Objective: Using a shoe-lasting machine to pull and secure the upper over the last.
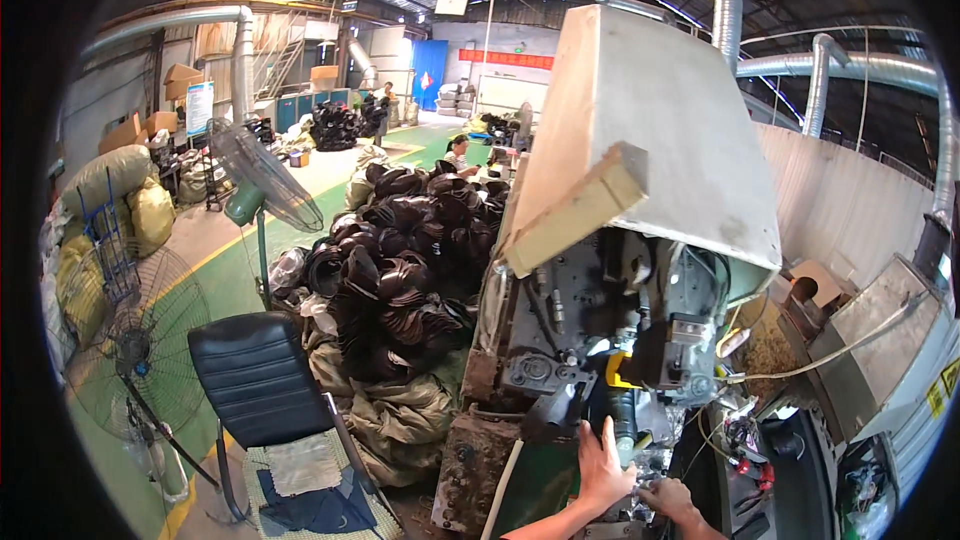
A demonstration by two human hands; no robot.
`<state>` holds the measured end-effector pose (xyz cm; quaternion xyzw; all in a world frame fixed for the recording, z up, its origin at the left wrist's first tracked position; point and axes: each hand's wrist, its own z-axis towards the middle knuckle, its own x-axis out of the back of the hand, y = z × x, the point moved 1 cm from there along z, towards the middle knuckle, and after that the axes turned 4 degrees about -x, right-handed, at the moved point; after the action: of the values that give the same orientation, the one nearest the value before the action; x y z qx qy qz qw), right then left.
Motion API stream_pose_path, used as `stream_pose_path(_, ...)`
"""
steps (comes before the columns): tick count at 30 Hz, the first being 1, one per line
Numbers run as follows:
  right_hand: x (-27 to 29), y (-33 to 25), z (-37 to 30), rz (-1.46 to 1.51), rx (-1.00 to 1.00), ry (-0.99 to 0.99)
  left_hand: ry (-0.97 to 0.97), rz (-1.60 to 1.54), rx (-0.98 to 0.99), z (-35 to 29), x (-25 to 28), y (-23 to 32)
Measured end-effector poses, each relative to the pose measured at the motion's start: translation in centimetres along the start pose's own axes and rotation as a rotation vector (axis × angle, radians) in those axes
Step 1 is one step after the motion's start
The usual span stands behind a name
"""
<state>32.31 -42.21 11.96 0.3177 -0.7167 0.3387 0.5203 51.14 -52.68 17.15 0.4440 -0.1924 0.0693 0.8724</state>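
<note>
Both bare forearms rise from below toward the near, lower end of the grey-hooded machine (655, 120). The left forearm (553, 522) slants up and rightward, its wrist roughly in line with the left hand (603, 477). That hand lies against the machine's lower front, two fingers (608, 435) stretched upward along it in a narrow V. The right forearm (698, 528) slants up and leftward, and the right hand (670, 496) sits at the machine's near end with fingers curled inward. The two hands are close together; whether they touch is unclear.
</note>
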Motion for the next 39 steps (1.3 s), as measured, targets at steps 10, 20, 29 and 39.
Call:
stream_pose_path(10,-1.2,0.4,0.0,-0.098,0.105,-0.07,-0.022,0.002,-0.017,-0.2,-0.7,-0.6)
stream_pose_path(20,-2.0,0.2,0.2,0.069,0.111,0.106,-0.07,-0.012,0.073,-0.1,-1.0,-0.7)
stream_pose_path(29,1.1,-0.6,-1.4,0.162,0.058,0.007,-0.092,-0.046,0.092,-0.1,-1.1,-0.8)
stream_pose_path(39,-0.3,-0.2,-0.8,0.224,0.079,0.063,-0.096,-0.044,0.084,-0.2,-1.1,-0.8)
